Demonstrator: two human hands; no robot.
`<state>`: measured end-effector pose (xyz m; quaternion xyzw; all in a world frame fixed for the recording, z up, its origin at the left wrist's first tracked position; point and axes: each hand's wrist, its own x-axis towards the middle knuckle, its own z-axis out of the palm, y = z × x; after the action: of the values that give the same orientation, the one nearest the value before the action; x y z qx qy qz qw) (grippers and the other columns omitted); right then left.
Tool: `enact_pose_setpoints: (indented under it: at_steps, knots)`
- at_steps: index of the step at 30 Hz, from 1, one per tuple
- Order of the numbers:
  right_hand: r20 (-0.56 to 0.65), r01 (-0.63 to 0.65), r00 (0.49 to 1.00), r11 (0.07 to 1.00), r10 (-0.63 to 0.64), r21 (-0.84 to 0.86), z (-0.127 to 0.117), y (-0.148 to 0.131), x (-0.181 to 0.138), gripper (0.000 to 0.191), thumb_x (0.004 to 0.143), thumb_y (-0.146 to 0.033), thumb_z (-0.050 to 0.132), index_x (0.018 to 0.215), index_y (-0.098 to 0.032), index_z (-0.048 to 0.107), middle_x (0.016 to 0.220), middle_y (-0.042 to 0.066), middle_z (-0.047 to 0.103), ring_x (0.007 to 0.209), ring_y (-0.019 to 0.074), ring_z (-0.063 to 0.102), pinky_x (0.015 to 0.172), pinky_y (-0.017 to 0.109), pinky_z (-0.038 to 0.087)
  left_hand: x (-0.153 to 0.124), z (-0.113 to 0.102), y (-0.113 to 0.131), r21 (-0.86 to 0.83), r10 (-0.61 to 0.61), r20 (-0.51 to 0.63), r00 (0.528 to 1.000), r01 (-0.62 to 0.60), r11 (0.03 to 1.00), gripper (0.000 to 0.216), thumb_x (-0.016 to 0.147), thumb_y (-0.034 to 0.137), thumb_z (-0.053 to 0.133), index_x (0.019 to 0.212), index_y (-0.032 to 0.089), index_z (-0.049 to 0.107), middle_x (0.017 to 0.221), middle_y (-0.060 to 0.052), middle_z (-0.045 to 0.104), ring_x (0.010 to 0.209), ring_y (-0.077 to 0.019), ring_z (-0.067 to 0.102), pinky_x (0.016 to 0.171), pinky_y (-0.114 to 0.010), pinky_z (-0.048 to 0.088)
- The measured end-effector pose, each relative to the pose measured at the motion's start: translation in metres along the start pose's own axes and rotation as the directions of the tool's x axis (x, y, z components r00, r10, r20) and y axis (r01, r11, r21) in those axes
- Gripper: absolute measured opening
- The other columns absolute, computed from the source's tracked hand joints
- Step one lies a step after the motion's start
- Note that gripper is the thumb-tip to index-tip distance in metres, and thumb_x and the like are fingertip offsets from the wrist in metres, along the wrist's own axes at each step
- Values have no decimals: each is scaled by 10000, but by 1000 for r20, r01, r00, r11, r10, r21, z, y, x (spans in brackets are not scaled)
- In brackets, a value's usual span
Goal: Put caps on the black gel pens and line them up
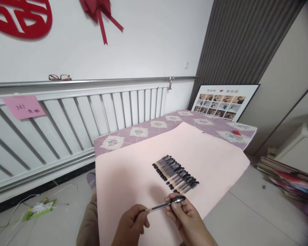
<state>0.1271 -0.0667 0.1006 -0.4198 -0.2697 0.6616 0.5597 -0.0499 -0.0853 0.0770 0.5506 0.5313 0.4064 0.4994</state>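
Note:
Between my two hands is a clear-barrelled pen (157, 207) with a black cap, held above the pink sheet. My left hand (133, 222) pinches its rear end, where the fingers cover the tip of the barrel. Around the capped end close the thumb and fingers of my right hand (184, 215). Just beyond, a row of several similar black-capped pens (176, 173) lies side by side on the pink sheet (133, 171), their caps pointing away to the upper right.
The sheet covers a table with a purple patterned cloth (160, 123). Behind it runs a white radiator (92, 112) with a pink note (24, 107); glasses (60, 77) rest above. A photo board (224, 102) leans at the back right. A power strip (39, 209) lies on the floor.

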Motion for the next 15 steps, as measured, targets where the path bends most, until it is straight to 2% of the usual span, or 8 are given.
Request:
enact_pose_setpoints:
  at_steps: [2,6,11,15]
  knots:
    - [-1,-18,1000,1000,18,11,-1,0,-1,335,573,-341,789,854,-218,653,834,5,662,709,112,603,689,231,496,-1,-1,0,-8,7,-4,1000,-7,1000,296,782,433,467,773,155,568,622,3,570,500,-90,436,505,-207,365]
    - [-20,-30,999,999,31,16,-1,6,-2,347,551,-347,798,842,-209,669,718,-18,626,667,111,591,656,227,499,-4,-3,-2,14,8,7,1000,-8,1000,220,754,354,500,781,154,588,636,9,569,533,-96,453,525,-203,372]
    - [-37,5,999,1000,-5,23,-1,17,-4,353,533,-380,800,812,-205,672,638,-23,605,612,101,568,599,209,484,-3,-5,-8,202,44,22,999,-47,978,157,742,279,511,790,170,613,646,9,581,599,-122,500,588,-207,400]
    - [-64,34,997,999,-36,-27,-7,25,-2,381,503,-424,799,781,-199,668,600,-32,567,569,102,548,573,224,471,2,1,-20,352,141,65,988,-155,923,148,748,259,516,778,195,645,707,-19,620,623,-133,540,603,-205,427]
